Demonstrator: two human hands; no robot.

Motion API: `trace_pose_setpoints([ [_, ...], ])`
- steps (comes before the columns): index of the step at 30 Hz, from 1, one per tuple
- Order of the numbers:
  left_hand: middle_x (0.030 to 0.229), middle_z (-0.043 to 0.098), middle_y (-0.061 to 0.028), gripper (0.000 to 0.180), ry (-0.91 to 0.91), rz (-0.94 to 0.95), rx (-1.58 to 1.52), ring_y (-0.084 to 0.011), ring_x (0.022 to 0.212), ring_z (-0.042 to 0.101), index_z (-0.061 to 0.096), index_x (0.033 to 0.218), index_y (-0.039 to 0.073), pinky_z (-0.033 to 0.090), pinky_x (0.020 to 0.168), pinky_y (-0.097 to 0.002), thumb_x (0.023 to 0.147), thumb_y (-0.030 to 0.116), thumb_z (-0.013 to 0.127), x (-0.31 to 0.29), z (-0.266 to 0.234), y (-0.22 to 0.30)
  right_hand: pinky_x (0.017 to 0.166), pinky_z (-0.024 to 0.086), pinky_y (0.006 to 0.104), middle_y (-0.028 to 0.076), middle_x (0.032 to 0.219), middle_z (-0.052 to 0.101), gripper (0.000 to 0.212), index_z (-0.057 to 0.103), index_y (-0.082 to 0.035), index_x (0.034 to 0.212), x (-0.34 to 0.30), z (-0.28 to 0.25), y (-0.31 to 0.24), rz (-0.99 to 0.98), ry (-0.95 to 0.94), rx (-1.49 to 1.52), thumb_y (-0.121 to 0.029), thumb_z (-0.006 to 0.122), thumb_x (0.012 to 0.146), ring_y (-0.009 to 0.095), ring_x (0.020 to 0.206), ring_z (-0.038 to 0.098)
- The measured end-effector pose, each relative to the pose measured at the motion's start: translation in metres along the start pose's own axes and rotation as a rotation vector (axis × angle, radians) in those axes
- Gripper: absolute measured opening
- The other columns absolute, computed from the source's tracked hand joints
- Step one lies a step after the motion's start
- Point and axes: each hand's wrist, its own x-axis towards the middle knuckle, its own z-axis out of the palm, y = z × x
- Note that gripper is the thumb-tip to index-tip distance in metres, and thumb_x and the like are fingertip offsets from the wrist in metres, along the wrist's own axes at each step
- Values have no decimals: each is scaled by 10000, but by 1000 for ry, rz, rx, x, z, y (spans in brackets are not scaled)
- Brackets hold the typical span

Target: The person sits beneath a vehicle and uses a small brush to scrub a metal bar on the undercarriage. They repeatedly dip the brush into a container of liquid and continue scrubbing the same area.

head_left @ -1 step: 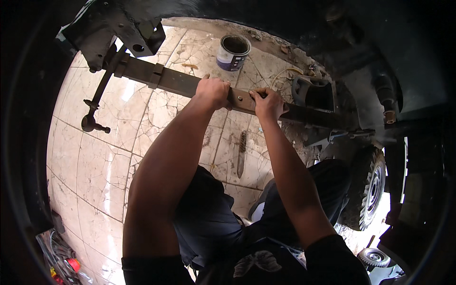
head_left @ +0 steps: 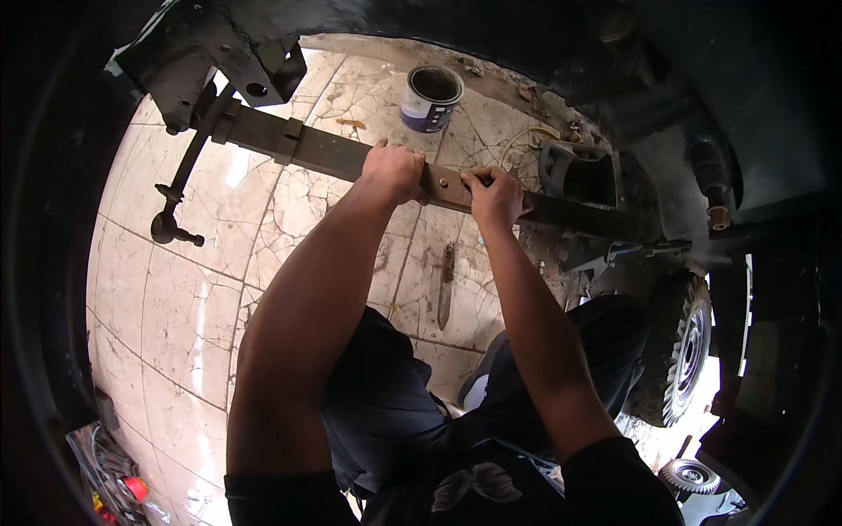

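A long, dark metal leaf spring (head_left: pixel 338 153) with clips around it runs crosswise in front of me, above the tiled floor. My left hand (head_left: pixel 395 173) is wrapped over the spring near its middle, fingers closed around its edges. My right hand (head_left: pixel 497 197) rests on the same bar further right. Its thumb and fingers are pinched together over the top, and something small and dark shows at the fingertips, too hidden to name. Between the two hands a round bolt head (head_left: pixel 444 183) sticks up from the bar's face. Below, a narrow wire brush (head_left: pixel 448 285) lies on the floor.
Beyond the bar stands an open paint can (head_left: pixel 431 98). A rod with a ball-joint end (head_left: pixel 175 230) hangs at the left, under a dark bracket (head_left: pixel 246 79). Dark vehicle parts crowd above and right, with a treaded tyre (head_left: pixel 688 351) at the lower right. Tools (head_left: pixel 110 473) lie lower left.
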Motion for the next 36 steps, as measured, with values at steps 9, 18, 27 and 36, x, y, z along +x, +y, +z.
trace_pose_setpoints([
  [9,1243,768,-38,766,-85,-53,69,-269,1307,663,649,1423,202,238,1218,-767,795,577,875,-2,-11,3,883,538,467,117,958,794,248,839,-146,937,12,-7,-6,-6,-79,70,-361,906,833,344,975,727],
  [18,1638,526,-9,917,4,-107,75,-298,1514,485,483,1625,275,199,1218,-812,841,616,816,-16,6,-11,908,519,463,67,957,782,236,808,-154,882,-35,-7,-4,-123,-28,14,-357,912,820,351,1006,689],
  [27,1508,637,-12,846,-52,-137,108,-266,1434,562,541,1577,284,207,1203,-833,838,567,841,-8,-4,6,848,553,475,111,921,798,269,834,-130,953,-8,-8,5,-149,-51,-13,-369,892,844,346,936,745],
  [36,1402,698,-41,805,-48,-117,160,-268,1373,611,570,1555,272,172,1218,-828,855,582,819,-6,-8,10,904,542,475,113,977,760,252,794,-143,950,8,-16,0,-59,-51,-45,-366,880,872,341,1014,713],
])
